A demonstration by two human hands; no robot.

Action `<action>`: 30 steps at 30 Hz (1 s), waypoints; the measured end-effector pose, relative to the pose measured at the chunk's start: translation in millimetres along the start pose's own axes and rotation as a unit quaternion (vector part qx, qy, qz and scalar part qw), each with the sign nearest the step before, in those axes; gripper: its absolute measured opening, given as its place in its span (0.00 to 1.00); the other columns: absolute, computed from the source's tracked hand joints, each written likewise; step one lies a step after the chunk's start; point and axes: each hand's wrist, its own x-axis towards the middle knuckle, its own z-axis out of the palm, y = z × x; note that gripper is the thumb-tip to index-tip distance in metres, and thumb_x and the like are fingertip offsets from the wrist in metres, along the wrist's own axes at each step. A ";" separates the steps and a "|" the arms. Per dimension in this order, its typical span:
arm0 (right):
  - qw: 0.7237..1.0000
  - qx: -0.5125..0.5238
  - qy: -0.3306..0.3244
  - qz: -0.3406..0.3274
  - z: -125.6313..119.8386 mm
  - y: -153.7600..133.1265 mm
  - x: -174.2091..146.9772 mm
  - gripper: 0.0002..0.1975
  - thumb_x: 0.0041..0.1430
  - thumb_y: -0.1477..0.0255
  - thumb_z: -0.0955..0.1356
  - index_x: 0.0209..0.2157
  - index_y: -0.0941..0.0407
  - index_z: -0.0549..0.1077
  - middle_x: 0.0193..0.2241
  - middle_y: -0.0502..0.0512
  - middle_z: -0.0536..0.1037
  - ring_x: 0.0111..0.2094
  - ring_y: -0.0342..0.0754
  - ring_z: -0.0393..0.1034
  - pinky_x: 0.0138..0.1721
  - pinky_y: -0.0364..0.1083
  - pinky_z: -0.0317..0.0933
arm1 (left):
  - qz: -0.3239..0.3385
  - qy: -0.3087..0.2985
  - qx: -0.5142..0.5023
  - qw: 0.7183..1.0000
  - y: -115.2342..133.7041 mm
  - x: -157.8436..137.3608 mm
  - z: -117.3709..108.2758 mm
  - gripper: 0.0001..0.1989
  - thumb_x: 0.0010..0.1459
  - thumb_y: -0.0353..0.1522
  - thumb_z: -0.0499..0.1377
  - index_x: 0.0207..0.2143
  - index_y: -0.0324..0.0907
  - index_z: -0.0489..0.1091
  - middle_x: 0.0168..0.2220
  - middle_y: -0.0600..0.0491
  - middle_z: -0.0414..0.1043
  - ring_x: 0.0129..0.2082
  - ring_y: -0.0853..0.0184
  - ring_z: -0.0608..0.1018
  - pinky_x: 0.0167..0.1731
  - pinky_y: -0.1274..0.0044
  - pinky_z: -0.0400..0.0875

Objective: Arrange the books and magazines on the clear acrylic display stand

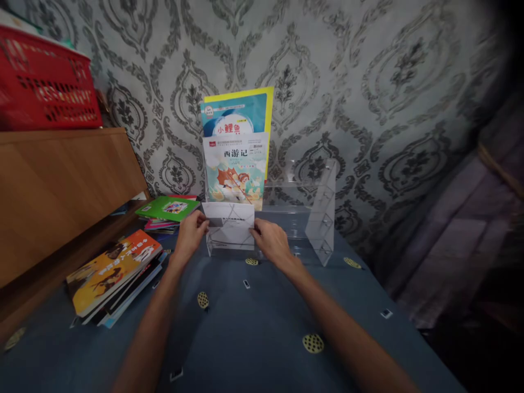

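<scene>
A small white booklet stands upright at the front left of a clear acrylic display rack. My left hand pinches its left edge, and my right hand grips its right edge, fingers closed on both sides. Behind it in the rack leans a pale picture book with a cartoon figure on its cover. Farther back rise a blue book and a yellow one, both partly covered by the books in front. The right part of the rack shows bare clear tiers.
At the left, a fanned stack of books with an orange cover lies on the blue cloth. Behind it is another pile topped by a green book. A wooden cabinet carries a red basket. Patterned wallpaper backs the rack; a curtain hangs right.
</scene>
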 end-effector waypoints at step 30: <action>0.999 0.026 0.022 0.031 8.5 11.0 3.7 0.10 0.68 0.69 0.64 0.39 0.54 0.77 0.36 0.57 0.83 0.38 0.51 0.76 0.31 0.45 0.51 | -0.007 -0.008 0.026 1.000 -1.1 -2.3 0.4 0.05 0.56 0.34 0.56 0.35 0.44 0.66 0.27 0.57 0.72 0.22 0.69 0.77 0.25 0.78 0.66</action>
